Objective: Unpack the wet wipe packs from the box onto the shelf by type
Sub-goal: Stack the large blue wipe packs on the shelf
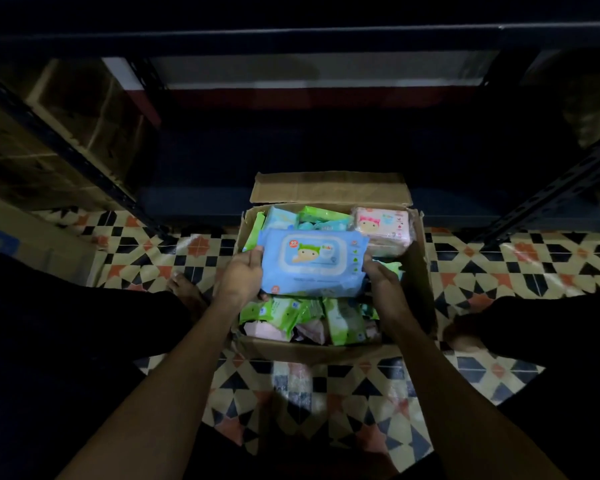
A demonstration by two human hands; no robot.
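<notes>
A blue wet wipe pack [312,261] is held flat above the open cardboard box [420,271], gripped at its short ends: the left hand [241,275] curls round one end, the right hand [383,277] round the other. Green packs [281,313] and a pink pack [383,225] fill the box, which sits on the patterned tile floor [326,393] before a dark metal shelf [291,36].

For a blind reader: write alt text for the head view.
Both hands, left hand and right hand, hold a blue wet wipe pack above an open cardboard box of green and pink packs, on patterned floor tiles before a dark shelf.
</notes>
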